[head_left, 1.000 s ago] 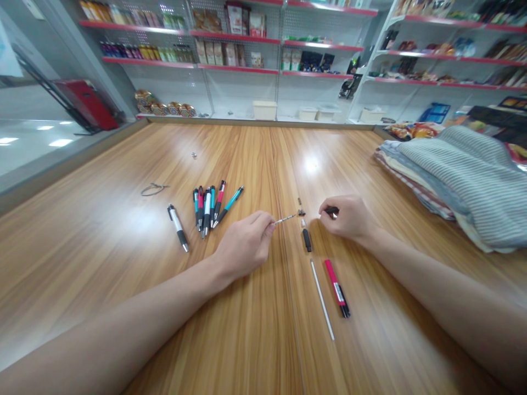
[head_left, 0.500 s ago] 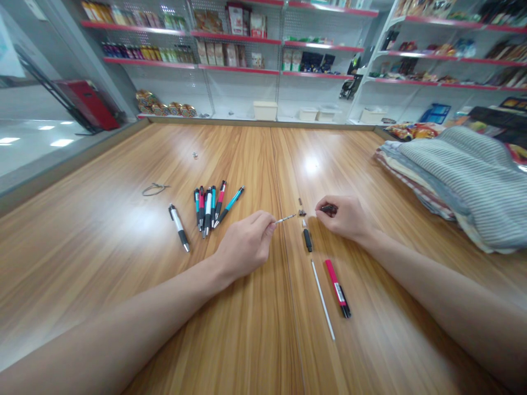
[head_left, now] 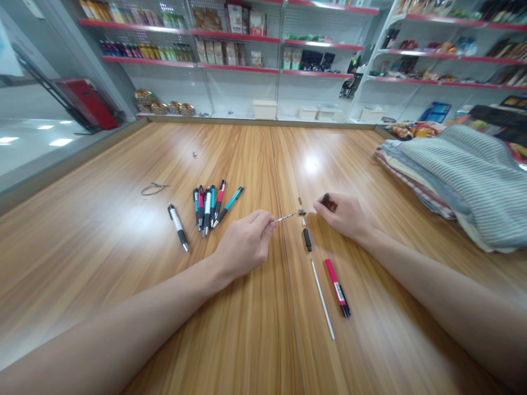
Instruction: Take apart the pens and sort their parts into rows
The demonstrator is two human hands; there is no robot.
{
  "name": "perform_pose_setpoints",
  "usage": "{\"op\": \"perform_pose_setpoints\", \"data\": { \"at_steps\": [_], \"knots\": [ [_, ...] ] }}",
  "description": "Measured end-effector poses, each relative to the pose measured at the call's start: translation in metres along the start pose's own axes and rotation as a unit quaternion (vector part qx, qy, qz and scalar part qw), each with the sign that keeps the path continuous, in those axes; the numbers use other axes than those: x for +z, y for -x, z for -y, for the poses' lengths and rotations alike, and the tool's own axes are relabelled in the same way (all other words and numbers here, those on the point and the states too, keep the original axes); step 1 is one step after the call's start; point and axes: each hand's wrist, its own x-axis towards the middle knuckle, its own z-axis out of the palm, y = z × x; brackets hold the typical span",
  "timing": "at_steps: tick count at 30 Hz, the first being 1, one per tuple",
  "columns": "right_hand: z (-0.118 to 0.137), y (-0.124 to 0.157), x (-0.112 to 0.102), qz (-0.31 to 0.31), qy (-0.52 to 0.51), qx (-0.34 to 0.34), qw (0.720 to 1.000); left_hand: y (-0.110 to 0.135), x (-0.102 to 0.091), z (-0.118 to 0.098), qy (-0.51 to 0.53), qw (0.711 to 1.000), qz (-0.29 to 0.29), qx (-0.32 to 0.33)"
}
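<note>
Left hand [head_left: 247, 241]: fingertips pinching a thin white rod with a darker, metallic-looking front section [head_left: 285, 218], aimed right, held over the table. Right hand [head_left: 343, 216]: fingers curled round a small black piece [head_left: 325, 199], mostly hidden, can't tell its full shape. The two held parts are apart. Between the hands: small dark bits [head_left: 302, 212], too tiny to identify. Nearer the person: black cylindrical sleeve [head_left: 307, 240], long thin white refill-like tube [head_left: 322, 299], glossy pink-and-black barrel [head_left: 334, 280]. Farther left, white-and-black pen [head_left: 178, 226] and a bunch of mixed-colour pens [head_left: 208, 211]

Reads as pen-part handling, mid-step, pieces separate. Next move would call for steady left pinch, fine right-fingertip alignment, no knocking the loose bits
</note>
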Motion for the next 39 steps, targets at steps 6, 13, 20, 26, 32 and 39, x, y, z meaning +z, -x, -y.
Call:
{"op": "perform_pose_setpoints", "data": {
  "at_steps": [6,13,20,26,32,39],
  "knots": [
    [0.003,0.0,-0.001,-0.011,-0.036,-0.014,0.999,0.0,0.0,0.0,0.001,1.0,-0.006,0.004],
    [0.007,0.003,-0.003,-0.013,-0.068,-0.027,0.997,-0.001,0.0,0.0,0.008,1.0,-0.006,0.006],
    [0.009,0.004,-0.001,-0.024,-0.115,-0.023,0.993,-0.001,0.0,0.0,0.008,1.0,-0.007,0.006],
    [0.012,0.004,-0.003,-0.031,-0.118,-0.024,0.992,-0.001,0.0,0.0,0.002,1.0,-0.009,0.007],
    [0.013,0.005,-0.003,-0.053,-0.09,-0.037,0.994,-0.001,0.0,0.001,0.004,1.0,-0.006,0.001],
    [0.013,0.004,-0.004,-0.057,-0.084,-0.075,0.992,-0.001,0.0,0.0,0.001,1.0,-0.007,0.003]
  ]
}}
